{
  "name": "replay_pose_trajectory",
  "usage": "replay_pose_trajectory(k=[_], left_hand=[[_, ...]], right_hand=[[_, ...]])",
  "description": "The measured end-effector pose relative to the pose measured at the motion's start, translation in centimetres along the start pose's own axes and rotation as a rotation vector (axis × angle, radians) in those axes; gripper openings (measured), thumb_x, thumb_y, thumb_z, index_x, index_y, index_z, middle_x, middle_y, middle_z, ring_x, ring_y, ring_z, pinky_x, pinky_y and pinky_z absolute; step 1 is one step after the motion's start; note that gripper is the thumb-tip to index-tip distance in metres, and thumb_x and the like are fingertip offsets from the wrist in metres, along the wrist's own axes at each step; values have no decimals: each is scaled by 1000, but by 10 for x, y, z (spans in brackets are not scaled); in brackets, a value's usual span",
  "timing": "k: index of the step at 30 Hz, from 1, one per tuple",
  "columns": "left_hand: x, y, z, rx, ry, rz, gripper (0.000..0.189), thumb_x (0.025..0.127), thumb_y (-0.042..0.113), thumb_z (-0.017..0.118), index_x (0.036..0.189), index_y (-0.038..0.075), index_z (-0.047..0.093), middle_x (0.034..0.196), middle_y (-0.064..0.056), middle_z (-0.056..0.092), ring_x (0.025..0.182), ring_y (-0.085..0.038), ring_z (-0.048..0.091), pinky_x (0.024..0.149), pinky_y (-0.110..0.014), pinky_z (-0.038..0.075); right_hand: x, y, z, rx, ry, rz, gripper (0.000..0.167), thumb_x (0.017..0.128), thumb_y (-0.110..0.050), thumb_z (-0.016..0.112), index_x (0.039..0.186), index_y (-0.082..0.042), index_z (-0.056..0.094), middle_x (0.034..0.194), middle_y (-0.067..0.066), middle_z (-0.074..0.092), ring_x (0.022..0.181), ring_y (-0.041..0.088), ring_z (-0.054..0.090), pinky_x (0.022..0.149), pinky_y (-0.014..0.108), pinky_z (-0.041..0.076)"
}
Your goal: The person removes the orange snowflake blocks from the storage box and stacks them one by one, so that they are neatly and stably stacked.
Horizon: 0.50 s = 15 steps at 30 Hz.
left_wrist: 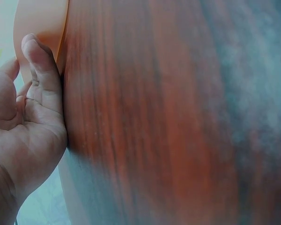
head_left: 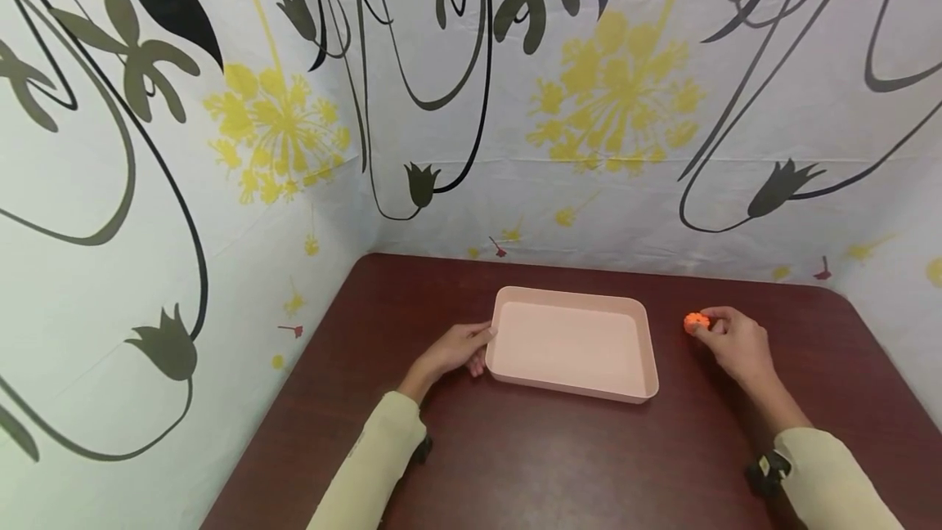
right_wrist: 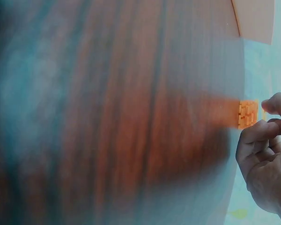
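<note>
A shallow, pale pink rectangular tray (head_left: pixel 570 342) lies on the dark red-brown table. At the tray's left end my left hand (head_left: pixel 458 348) holds the rim, thumb over the edge and the other fingers down along the outer wall. The left wrist view shows this hand (left_wrist: pixel 35 108) against the tray's side (left_wrist: pixel 40 23). To the right of the tray, my right hand (head_left: pixel 738 343) pinches a small bright orange piece (head_left: pixel 695 323) with a bumpy outline between thumb and forefinger. Its side looks brick-patterned in the right wrist view, where the orange piece (right_wrist: pixel 247 114) seems to rest at the table surface.
The wood-grain table (head_left: pixel 515 448) has rounded far corners. White cloth with yellow and grey plant prints (head_left: pixel 618 105) hangs behind it and along the left side. A stretch of table separates the tray from the orange piece. Dark wrist devices (head_left: pixel 768 469) sit at the cuffs.
</note>
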<state>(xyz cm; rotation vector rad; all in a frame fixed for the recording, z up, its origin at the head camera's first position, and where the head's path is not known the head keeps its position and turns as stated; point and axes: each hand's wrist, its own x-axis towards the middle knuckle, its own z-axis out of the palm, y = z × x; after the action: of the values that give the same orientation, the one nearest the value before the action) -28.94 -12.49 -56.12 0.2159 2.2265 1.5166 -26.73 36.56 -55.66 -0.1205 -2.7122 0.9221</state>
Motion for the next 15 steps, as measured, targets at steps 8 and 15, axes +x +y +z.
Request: replay_pose_trajectory(k=[8, 15], left_hand=[[-2, 2, -1, 1, 12, -17, 56, 110, 43, 56, 155, 11, 54, 69, -4, 63, 55, -13, 61, 54, -24, 56], [0, 1, 0, 13, 10, -13, 55, 110, 43, 56, 155, 12, 55, 69, -4, 63, 55, -13, 62, 54, -24, 56]], right_hand=[[-2, -2, 0, 53, -46, 25, 42, 100, -19, 71, 131, 8, 60, 74, 7, 56, 47, 15, 58, 44, 30, 53], [-2, 2, 0, 40, -65, 18, 42, 101, -19, 70, 132, 8, 60, 74, 6, 55, 46, 16, 58, 44, 31, 54]])
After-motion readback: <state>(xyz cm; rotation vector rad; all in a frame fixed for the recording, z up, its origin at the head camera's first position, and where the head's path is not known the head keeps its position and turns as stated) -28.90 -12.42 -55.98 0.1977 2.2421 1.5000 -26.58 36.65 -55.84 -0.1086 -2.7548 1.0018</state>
